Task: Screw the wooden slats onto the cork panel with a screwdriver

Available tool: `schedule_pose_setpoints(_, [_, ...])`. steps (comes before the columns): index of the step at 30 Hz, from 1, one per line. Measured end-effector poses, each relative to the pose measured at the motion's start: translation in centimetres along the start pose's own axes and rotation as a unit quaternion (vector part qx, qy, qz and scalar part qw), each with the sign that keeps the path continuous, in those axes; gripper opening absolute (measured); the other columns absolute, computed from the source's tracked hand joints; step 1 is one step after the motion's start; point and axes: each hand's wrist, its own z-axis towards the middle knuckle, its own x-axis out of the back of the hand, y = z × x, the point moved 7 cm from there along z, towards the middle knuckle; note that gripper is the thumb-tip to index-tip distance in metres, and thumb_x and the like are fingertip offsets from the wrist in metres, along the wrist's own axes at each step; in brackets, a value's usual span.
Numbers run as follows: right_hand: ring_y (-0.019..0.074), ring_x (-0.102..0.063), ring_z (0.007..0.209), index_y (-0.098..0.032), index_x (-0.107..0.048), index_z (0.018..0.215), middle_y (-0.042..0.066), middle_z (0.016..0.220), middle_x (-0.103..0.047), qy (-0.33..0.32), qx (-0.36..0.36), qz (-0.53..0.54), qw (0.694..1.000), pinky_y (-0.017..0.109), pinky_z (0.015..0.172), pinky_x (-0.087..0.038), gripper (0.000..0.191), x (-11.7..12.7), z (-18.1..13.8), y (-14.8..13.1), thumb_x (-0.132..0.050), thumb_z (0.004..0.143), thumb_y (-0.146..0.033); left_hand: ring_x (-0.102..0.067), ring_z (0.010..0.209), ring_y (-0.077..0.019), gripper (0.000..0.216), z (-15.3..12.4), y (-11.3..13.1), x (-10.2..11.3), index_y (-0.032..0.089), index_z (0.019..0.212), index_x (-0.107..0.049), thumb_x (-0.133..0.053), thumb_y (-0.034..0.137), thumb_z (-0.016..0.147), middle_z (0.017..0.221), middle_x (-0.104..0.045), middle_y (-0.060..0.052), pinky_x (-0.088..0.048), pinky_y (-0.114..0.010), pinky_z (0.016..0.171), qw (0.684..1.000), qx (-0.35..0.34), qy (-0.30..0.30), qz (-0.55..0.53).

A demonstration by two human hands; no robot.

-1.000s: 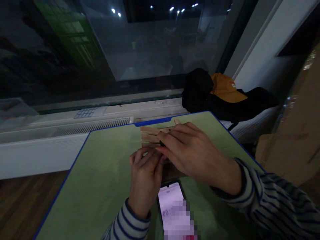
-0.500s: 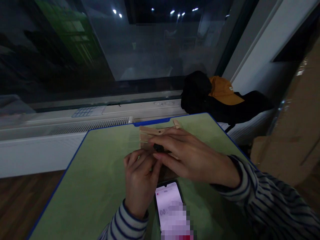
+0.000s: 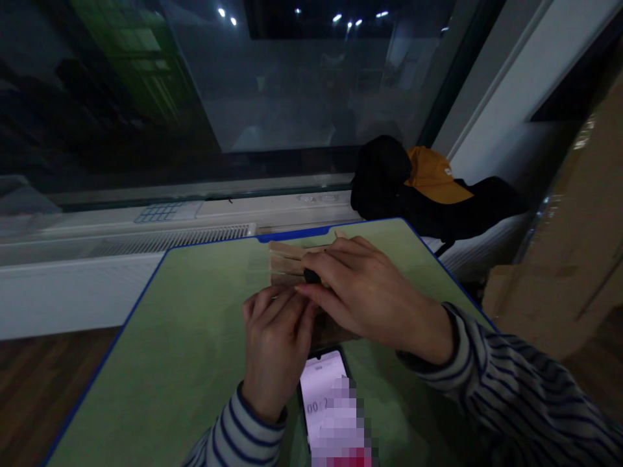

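Light wooden slats [image 3: 286, 264] lie side by side near the far edge of the green tabletop, partly covered by my hands. Over their right part, my right hand [image 3: 363, 292] pinches a small black object [image 3: 311, 276] between thumb and fingers; its exact kind is hidden. My left hand [image 3: 276, 331] rests at the near side of the slats with curled fingers, its thumb and index tips close to the right thumb. Whatever those left fingers grip is out of sight. A brown flat surface [image 3: 335, 332] shows below the right hand.
A phone [image 3: 324, 395] with a timer on its screen lies just in front of my hands. The green table [image 3: 185, 324] has a blue rim. Beyond it are a radiator [image 3: 195, 241], a window, and an orange cap [image 3: 433, 174] on dark clothing. Cardboard [image 3: 549, 259] stands at right.
My right fingers have closed further around the black object and shifted slightly, so more of the slats shows at left. The left hand has barely moved.
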Motion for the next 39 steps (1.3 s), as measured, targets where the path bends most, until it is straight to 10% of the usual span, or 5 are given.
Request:
schedule_pose_setpoints(12, [0.0167, -0.051, 0.109, -0.013, -0.051, 0.119, 0.008, 0.119, -0.060, -0.040, 0.037, 0.156, 0.986, 0.034, 0.095, -0.037, 0.030, 0.1, 0.0, 0.0, -0.046, 0.091, -0.020, -0.055, 0.081, -0.0229, 0.012, 0.0, 0.0, 0.7, 0.020, 0.074, -0.065, -0.058, 0.023, 0.082, 0.069, -0.067, -0.004, -0.034, -0.039, 0.075, 0.999, -0.002, 0.041, -0.004])
schedule_pose_setpoints(26, [0.0214, -0.053, 0.088, -0.015, -0.059, 0.106, 0.008, 0.097, -0.067, -0.023, 0.023, 0.019, 0.999, 0.037, 0.082, -0.038, 0.024, 0.1, 0.0, 0.2, -0.047, 0.090, -0.027, -0.054, 0.091, -0.0250, 0.012, 0.2, 0.2, -0.1, 0.019, 0.087, -0.066, -0.055, 0.022, 0.084, 0.086, -0.070, -0.005, -0.034, -0.041, 0.080, 1.000, -0.001, -0.009, 0.004])
schedule_pose_setpoints(39, [0.0165, -0.056, 0.099, -0.018, -0.058, 0.111, 0.004, 0.106, -0.066, -0.051, 0.046, 0.170, 0.983, 0.035, 0.089, -0.039, 0.023, 0.1, 0.1, 0.5, -0.047, 0.091, -0.022, -0.054, 0.087, -0.0238, 0.011, 0.2, 0.0, 0.5, 0.023, 0.084, -0.067, -0.056, 0.022, 0.084, 0.079, -0.069, -0.004, -0.034, -0.040, 0.078, 1.000, -0.007, 0.011, -0.005])
